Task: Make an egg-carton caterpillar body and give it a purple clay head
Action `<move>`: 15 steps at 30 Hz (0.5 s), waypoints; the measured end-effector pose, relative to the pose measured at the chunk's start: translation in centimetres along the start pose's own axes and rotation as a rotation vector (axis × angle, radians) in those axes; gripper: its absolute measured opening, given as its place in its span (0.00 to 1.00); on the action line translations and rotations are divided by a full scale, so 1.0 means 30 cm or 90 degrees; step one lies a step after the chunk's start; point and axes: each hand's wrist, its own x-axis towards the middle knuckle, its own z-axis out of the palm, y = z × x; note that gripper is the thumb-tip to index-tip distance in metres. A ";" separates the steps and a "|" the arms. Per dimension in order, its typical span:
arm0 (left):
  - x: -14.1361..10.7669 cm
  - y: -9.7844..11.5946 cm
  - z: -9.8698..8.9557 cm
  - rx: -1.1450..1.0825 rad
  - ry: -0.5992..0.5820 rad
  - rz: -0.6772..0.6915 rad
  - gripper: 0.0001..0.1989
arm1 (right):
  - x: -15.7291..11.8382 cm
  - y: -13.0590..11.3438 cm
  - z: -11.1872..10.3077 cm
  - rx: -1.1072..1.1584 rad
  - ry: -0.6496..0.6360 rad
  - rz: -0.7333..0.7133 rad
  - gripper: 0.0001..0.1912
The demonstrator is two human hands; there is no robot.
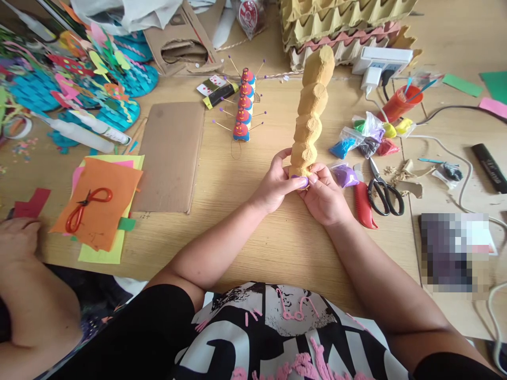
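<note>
Landmark: yellow carton strip (pixel 310 119). Its back face is hidden. Purple clay (pixel 304 182) at its bottom end is partly under the thumbs; full shape can't be read. Fingers of left hand (pixel 276 186) and right hand (pixel 325 198) are partly hidden behind the strip. Egg trays (pixel 336 24) beyond it: cut off by top edge. Far right of it: pixelated patch (pixel 455 253), contents unreadable; green sheet (pixel 495 85) cropped. Far left: co-worker's hand (pixel 19 237) cropped.
</note>
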 end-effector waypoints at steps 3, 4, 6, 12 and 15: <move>0.001 -0.002 0.000 0.000 -0.015 0.012 0.45 | 0.002 -0.001 -0.001 0.000 -0.002 -0.002 0.20; 0.001 0.000 0.000 0.000 -0.019 0.014 0.45 | 0.002 -0.001 -0.001 0.000 -0.002 -0.003 0.20; -0.001 0.003 -0.002 0.000 -0.025 0.014 0.45 | 0.003 0.001 -0.002 -0.001 0.000 -0.009 0.20; -0.007 0.001 -0.005 0.008 -0.029 0.013 0.50 | 0.005 0.008 -0.003 -0.013 0.001 -0.023 0.21; -0.009 -0.007 0.001 0.005 -0.016 0.024 0.50 | 0.004 0.008 -0.003 -0.024 -0.009 -0.026 0.21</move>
